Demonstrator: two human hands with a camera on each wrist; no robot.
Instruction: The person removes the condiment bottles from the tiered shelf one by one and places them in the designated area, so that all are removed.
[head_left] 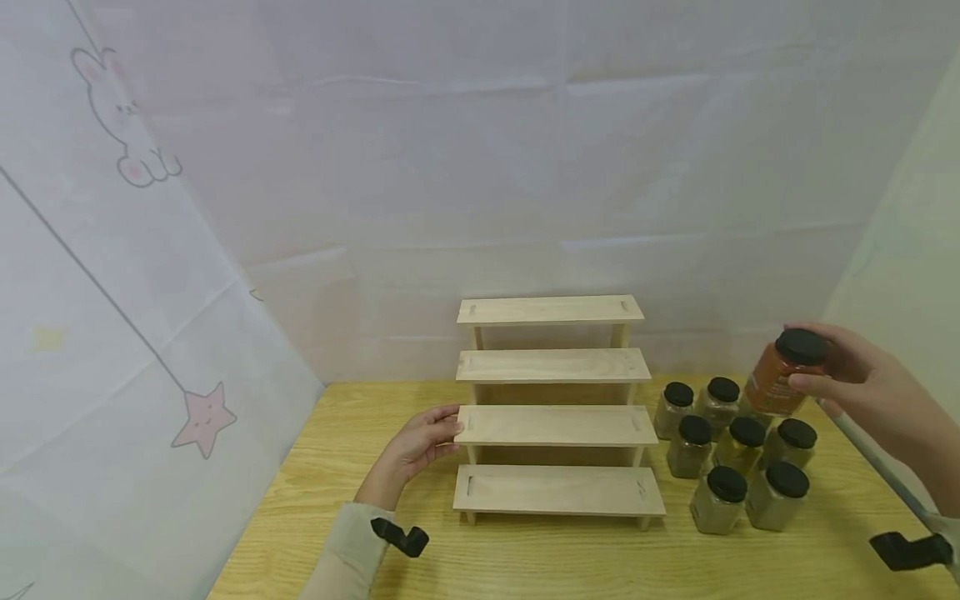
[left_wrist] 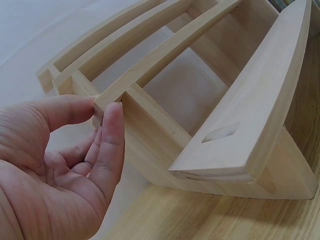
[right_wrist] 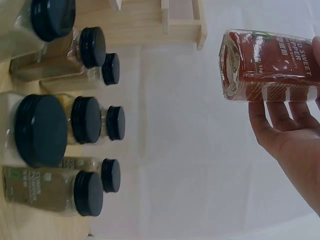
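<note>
A four-tier wooden step shelf (head_left: 555,425) stands on the wooden table. My left hand (head_left: 423,442) pinches the left end of its second-lowest board (left_wrist: 150,65) between thumb and fingers. Held up at the right, above a group of jars, is a spice jar (head_left: 783,371) of red powder with a black lid, gripped by my right hand (head_left: 870,392). The right wrist view shows this glass jar (right_wrist: 275,65) on its side in that camera's picture, with "sweet pepper" lettering; its lid is out of that view.
Several black-lidded spice jars (head_left: 718,498) stand close together right of the shelf, holding pale, brown and yellowish powders. A white sheet (head_left: 405,208) with cartoon prints hangs behind and at the left. The wooden table (head_left: 525,567) extends in front of the shelf.
</note>
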